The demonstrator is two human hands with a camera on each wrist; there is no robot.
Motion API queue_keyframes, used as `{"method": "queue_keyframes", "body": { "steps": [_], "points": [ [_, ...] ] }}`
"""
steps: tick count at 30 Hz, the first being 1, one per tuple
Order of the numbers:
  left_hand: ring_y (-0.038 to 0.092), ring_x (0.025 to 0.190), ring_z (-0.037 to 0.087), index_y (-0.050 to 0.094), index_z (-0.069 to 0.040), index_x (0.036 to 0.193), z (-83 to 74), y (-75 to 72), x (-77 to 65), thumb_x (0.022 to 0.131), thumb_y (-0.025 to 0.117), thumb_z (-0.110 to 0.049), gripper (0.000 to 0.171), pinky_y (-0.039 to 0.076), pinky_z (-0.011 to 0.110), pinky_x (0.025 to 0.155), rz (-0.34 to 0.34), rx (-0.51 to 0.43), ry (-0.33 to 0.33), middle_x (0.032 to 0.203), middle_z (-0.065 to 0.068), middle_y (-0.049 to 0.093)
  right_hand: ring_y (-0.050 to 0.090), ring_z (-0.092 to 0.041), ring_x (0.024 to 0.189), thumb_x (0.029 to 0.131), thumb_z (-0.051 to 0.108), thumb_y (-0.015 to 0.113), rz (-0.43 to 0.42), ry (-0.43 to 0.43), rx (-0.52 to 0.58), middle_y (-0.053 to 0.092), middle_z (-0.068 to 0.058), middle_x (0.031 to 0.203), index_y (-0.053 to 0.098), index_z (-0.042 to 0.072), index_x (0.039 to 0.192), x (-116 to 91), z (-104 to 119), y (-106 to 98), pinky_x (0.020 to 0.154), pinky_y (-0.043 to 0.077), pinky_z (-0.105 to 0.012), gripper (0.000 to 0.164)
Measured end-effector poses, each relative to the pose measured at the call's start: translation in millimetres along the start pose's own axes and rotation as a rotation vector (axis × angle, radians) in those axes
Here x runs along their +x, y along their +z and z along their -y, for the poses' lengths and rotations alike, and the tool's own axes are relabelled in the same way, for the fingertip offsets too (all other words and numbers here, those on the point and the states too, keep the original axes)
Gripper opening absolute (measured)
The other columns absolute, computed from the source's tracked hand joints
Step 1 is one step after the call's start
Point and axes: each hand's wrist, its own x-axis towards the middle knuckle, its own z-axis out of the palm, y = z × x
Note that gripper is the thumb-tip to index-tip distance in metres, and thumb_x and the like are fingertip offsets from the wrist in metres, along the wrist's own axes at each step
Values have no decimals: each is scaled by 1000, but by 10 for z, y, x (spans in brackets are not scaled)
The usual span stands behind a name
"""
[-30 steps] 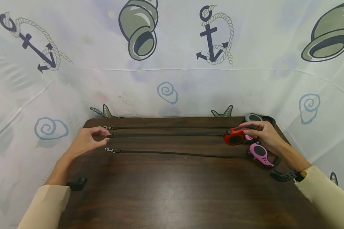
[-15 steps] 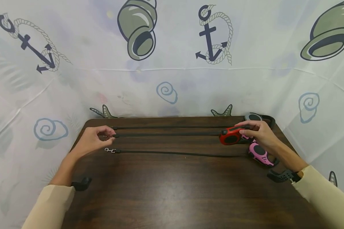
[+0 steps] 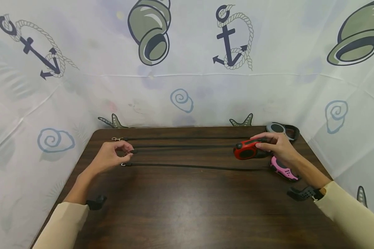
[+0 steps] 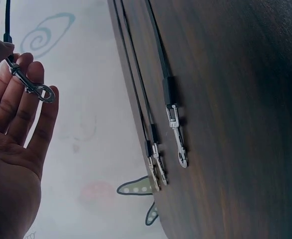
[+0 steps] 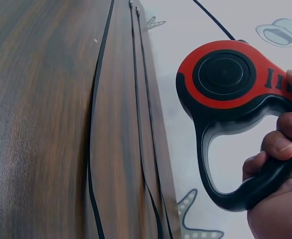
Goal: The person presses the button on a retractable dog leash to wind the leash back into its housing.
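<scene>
My right hand (image 3: 278,147) grips the black loop handle of a red and black retractable dog leash (image 3: 247,149), raised above the table; in the right wrist view the leash casing (image 5: 224,73) shows its round black centre. My left hand (image 3: 113,156) pinches the end of that leash's cord between thumb and finger. Its metal snap hook (image 4: 34,88) hangs over the spread fingers in the left wrist view. Near the right hand lie a pink retractable leash (image 3: 282,169) and a grey one (image 3: 275,127). Another casing behind the right hand is hidden.
Three black cords run across the dark wooden table (image 3: 187,204), ending at the left in metal snap hooks, such as the nearest hook (image 4: 178,142). A white curtain (image 3: 205,100) printed with anchors and shells surrounds the table's back and sides.
Both hands have drifted inward and slightly toward the body, carrying the red leash and its cord end. The leashes on the table have stayed put.
</scene>
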Motion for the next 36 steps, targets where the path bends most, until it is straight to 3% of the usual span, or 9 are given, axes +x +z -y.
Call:
{"method": "queue_keyframes", "body": {
  "steps": [5,9,11,17,22,27,31,36],
  "points": [
    [66,76,16,76,-9,96,-44,22,26,83,81,4,20,50,14,72,-3,3,-5,84,-4,72,48,-13,74,100,-5,65,7,-4,48,60,0,91,75,2,122,1,-6,53,64,39,-33,26],
    [66,77,14,76,-10,96,-90,27,56,83,82,2,19,51,17,72,7,6,-5,84,-5,72,49,-14,72,100,-7,63,39,9,100,68,0,94,76,3,122,-6,-16,93,54,40,-26,28],
    [66,77,16,76,-8,97,-101,33,68,83,82,2,18,51,16,72,8,2,0,85,-4,72,52,-16,74,100,-6,62,51,15,85,72,-2,105,75,4,123,-8,-17,114,54,41,-26,28],
    [66,76,16,76,-7,97,-95,58,75,83,81,4,18,51,14,73,-5,-7,23,85,-3,73,53,-19,75,100,1,65,27,36,12,74,-2,112,75,4,125,7,-13,186,58,40,-29,26],
    [67,76,14,76,-8,96,-95,72,67,82,81,4,19,51,13,74,-3,-20,31,86,-3,74,59,-20,84,99,1,66,27,19,-28,69,-3,119,73,0,126,32,-27,272,70,49,-28,28],
    [69,76,12,77,-11,95,-111,95,71,82,83,3,20,52,12,74,12,-25,41,86,-4,75,56,-23,78,96,2,70,29,-10,-59,73,-2,110,74,-2,123,66,-36,350,68,49,-31,28],
    [70,76,23,77,-11,95,-119,104,83,82,83,3,20,51,12,75,15,-28,47,87,-3,75,55,-28,73,96,3,71,38,-28,-92,79,-1,100,74,-2,123,109,-44,394,63,45,-33,28],
    [70,77,28,77,-10,96,-131,118,86,82,82,4,20,51,12,76,23,-32,50,87,-2,75,58,-27,80,98,4,70,58,-12,-69,79,-2,105,72,-4,126,130,-38,461,68,47,-34,29]
  ]
}}
